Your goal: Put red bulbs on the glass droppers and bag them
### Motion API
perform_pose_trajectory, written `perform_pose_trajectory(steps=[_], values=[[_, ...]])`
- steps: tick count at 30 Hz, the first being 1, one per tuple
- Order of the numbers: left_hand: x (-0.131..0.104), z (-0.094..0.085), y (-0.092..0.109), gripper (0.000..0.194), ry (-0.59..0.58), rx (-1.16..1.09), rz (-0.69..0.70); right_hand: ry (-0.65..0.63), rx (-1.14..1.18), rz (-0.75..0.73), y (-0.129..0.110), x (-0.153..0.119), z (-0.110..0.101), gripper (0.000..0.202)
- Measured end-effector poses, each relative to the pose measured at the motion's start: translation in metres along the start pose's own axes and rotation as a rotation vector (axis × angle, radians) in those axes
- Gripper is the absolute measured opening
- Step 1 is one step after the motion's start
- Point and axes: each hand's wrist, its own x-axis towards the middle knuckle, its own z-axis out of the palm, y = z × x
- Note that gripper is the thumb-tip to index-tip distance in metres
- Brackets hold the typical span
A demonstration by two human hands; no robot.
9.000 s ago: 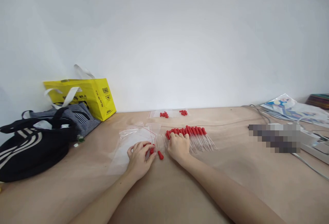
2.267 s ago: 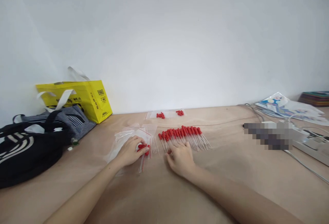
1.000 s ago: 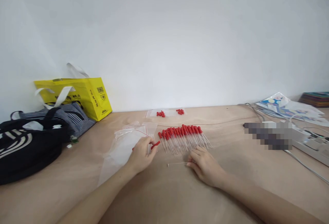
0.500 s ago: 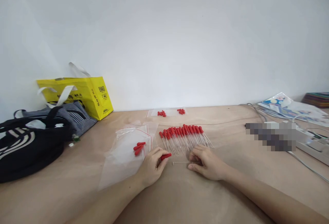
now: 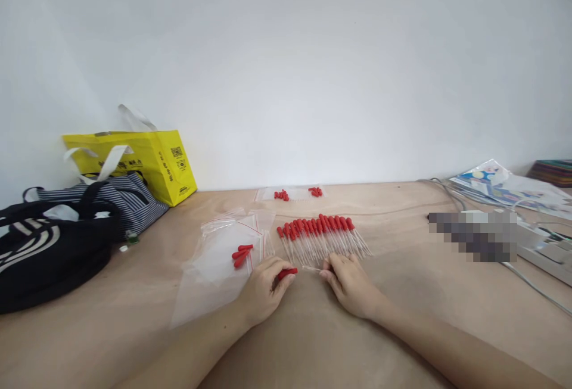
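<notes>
My left hand is closed round a red rubber dropper bulb, whose open end points right. Between the thumb and fingers of my right hand is a thin clear glass dropper tube. Its end points left at the bulb, with a small gap between the two. Just beyond my hands lies a slanted row of droppers with red bulbs and clear tubes. A few loose red bulbs rest on clear zip bags to the left.
Against the wall lies a clear bag with more red-bulbed droppers. A yellow bag, a striped bag and a black bag stand at left. Papers, cables and a power strip lie at right.
My right hand has lifted the glass tube off the table and brought it left and slightly away from me, close to the bulb. My left hand stays nearly still.
</notes>
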Motion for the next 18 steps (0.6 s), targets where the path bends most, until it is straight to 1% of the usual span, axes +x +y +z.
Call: perform_pose_trajectory(steps=[4, 11, 18], values=[[0.0, 0.001, 0.002, 0.014, 0.008, 0.046, 0.022, 0.022, 0.082, -0.016, -0.004, 0.0, 0.002, 0.014], [-0.001, 0.001, 0.004, 0.014, 0.028, 0.01, -0.007, 0.0, 0.073, -0.04, -0.01, -0.001, -0.001, 0.013], [-0.002, 0.003, 0.002, 0.016, 0.011, 0.011, 0.031, -0.024, 0.06, -0.086, -0.012, -0.002, -0.004, 0.023]])
